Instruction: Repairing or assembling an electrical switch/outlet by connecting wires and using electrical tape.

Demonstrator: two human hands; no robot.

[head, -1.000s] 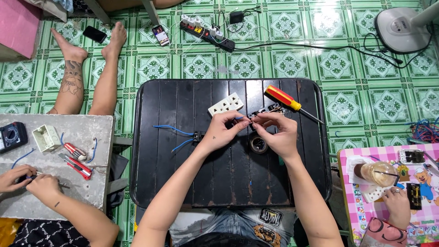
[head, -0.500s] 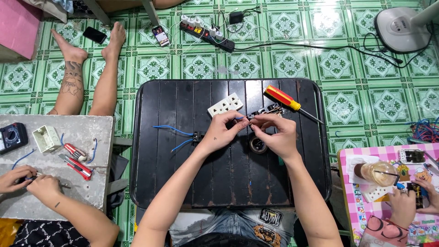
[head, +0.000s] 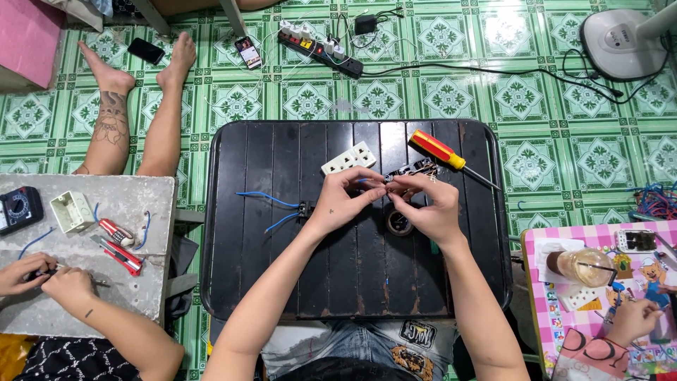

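Over green patterned floor tiles, on the black slatted table [head: 282,268], my left hand [head: 343,201] and right hand [head: 423,208] pinched a short blue wire [head: 363,180] between them, feeding it toward the small dark fitting [head: 412,169] just beyond my fingertips, which next needed a steady push.

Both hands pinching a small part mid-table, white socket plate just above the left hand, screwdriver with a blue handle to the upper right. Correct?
Not quite: the head view shows the screwdriver has a red and yellow handle, not blue. The rest holds: the left hand and right hand pinch a small part over the black table, with the white socket plate just above the left hand.
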